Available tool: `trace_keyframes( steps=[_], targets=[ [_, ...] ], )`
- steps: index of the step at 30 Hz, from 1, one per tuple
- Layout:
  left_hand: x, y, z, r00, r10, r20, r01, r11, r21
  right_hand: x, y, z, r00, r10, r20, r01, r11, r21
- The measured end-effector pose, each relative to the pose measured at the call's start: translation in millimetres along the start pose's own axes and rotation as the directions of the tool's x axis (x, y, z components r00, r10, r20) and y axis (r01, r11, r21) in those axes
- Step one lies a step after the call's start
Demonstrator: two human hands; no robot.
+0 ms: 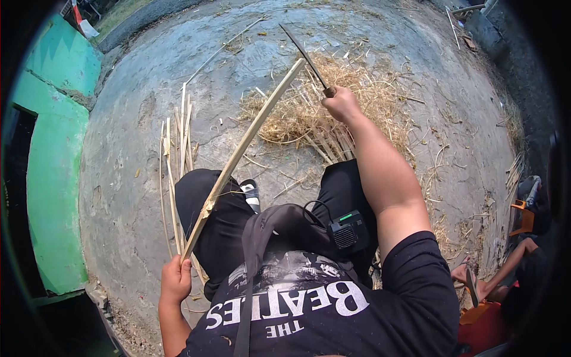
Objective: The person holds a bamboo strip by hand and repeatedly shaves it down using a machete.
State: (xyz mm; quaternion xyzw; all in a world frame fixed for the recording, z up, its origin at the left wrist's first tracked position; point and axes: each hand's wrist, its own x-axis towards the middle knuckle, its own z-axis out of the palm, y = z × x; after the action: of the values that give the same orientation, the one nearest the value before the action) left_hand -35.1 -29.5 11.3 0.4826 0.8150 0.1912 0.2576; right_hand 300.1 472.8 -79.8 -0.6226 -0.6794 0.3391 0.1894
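Note:
My left hand [176,279] is closed round the lower end of a long pale bamboo strip [242,147]. The strip slants up and to the right across my left knee, and a rough, torn patch shows low on it. In my right hand [343,105], arm stretched forward, is the handle of a long-bladed knife [304,55]. Its dark, narrow blade points up and to the left, and near the strip's far end the two look close together; whether they touch I cannot tell. Several thin bamboo strips [168,157] lie on the ground beside my left knee.
A heap of curly shavings [369,113] covers the ground ahead, with bamboo pieces [333,143] lying partly in it. A green wall [53,178] stands at the left. At the right edge, another person's legs [499,273] show near an orange object [523,218]. A black device [348,231] rests on my lap.

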Motion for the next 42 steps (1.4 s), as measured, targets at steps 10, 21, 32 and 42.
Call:
trace_keyframes(
  steps=[10, 21, 32, 42],
  targets=[
    [7.7, -2.0, 12.5, 1.0, -0.004, 0.008, 0.005, 0.997, -0.074, -47.4, -38.9, 3.2, 0.771, -0.623, 0.131, 0.634, 0.731, -0.254],
    [4.9, 2.2, 1.3, 0.999, 0.009, -0.037, -0.004, 0.991, 0.136, -40.7, -36.0, -4.1, 0.912, -0.352, 0.21, 0.398, 0.884, -0.246],
    [-3.0, -10.9, -18.5, 0.964, 0.133, -0.228, -0.018, 0.896, 0.444, -41.4, -41.3, 2.8, 0.938, -0.28, 0.205, 0.313, 0.937, -0.154],
    [0.9, -1.9, -22.4, 0.996, 0.012, -0.091, 0.005, 0.983, 0.185, -1.4, 8.5, 1.0, 0.997, -0.045, 0.063, 0.035, 0.989, 0.145]
  ],
)
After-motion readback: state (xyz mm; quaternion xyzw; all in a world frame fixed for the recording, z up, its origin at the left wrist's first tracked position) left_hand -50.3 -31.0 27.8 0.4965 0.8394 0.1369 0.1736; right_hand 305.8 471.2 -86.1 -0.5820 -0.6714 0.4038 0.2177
